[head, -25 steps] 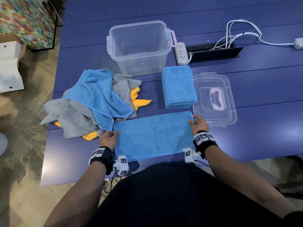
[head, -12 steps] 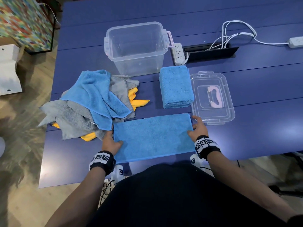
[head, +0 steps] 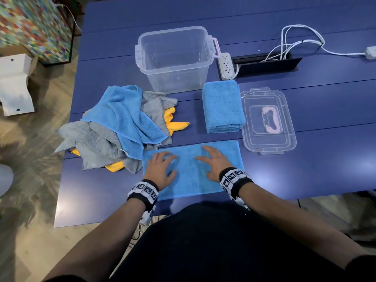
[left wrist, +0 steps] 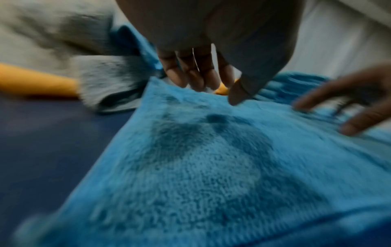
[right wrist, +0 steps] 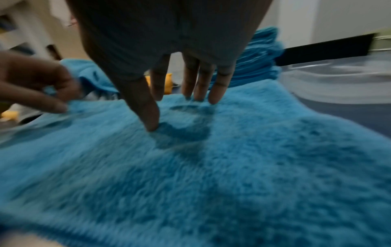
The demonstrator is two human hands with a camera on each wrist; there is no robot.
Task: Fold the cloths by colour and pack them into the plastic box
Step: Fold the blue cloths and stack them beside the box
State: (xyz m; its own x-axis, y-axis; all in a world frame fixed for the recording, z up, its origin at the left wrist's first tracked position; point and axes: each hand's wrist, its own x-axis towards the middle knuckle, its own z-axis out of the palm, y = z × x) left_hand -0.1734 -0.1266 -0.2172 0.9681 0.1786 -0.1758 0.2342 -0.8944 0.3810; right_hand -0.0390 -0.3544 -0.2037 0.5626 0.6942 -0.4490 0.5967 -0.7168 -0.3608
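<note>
Two hands — left hand [head: 160, 169] and right hand [head: 213, 165] — press spread fingers [right wrist: 215, 93] on one flat blue cloth [head: 193, 180]; one folded blue cloth [head: 222, 106] lies beside one plastic box [head: 175, 60].

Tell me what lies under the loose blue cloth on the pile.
Under the loose blue cloth lie crumpled grey cloths, and yellow cloth pokes out beneath them. How many cloths are below is hidden.

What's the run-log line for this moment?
both hands flat on half-folded blue cloth | folded blue stack beside lid | box empty
</note>
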